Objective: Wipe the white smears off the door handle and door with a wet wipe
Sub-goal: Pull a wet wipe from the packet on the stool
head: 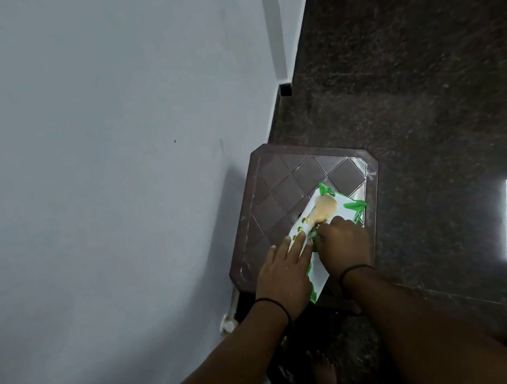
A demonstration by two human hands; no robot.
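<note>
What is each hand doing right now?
Left hand: open, flat on the wet wipe pack.
Right hand: closed, pinching at the pack's opening.

A brown stool (pixel 291 186) with a diamond-patterned top is standing against a pale wall (pixel 89 151) on a dark speckled floor (pixel 424 65). A white and green wipes pack (pixel 341 207) is lying on the stool's near right part. The left hand (pixel 283 270) is pressing flat on the pack, fingers spread. The right hand (pixel 343 244) is pinching at the pack's middle, beside a tan oval flap (pixel 326 206). Both wrists are wearing thin black bands. A bare foot (pixel 324 376) is showing below, between the forearms.
</note>
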